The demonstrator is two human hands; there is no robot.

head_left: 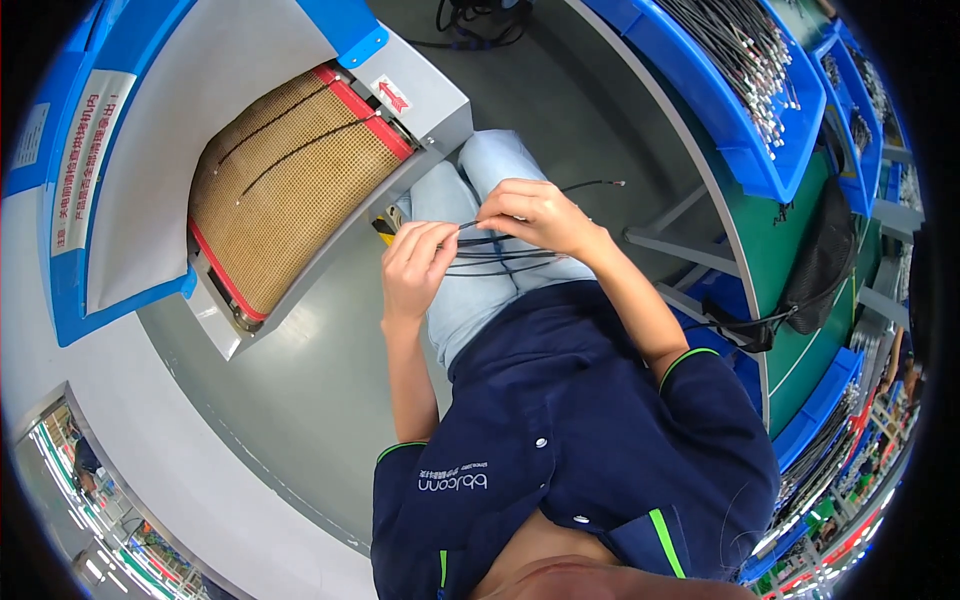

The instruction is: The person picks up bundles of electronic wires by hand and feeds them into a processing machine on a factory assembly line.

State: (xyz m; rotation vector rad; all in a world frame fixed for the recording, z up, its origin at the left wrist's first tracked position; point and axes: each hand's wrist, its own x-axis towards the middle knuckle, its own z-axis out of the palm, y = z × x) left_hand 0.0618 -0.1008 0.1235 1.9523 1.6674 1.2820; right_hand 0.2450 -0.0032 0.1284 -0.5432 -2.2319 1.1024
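A thin black cable [594,183] runs between my hands above my lap. My left hand [413,268] pinches it with thumb and fingertips. Close beside it, my right hand [535,213] also grips the cable, its fingers bent together. One end sticks out past the right hand and carries a small light-coloured connector [620,183]. What lies inside the fingertips is too small to make out. Across my thighs, just below the hands, rest several more black cables [490,262].
At left, a machine with a brown mesh belt [300,190] edged in red carries two black cables [285,165]. At right, a green-topped table [740,150] holds a blue bin [740,170] of cables and a black bag [822,265]. Another blue bin [820,405] lies lower right.
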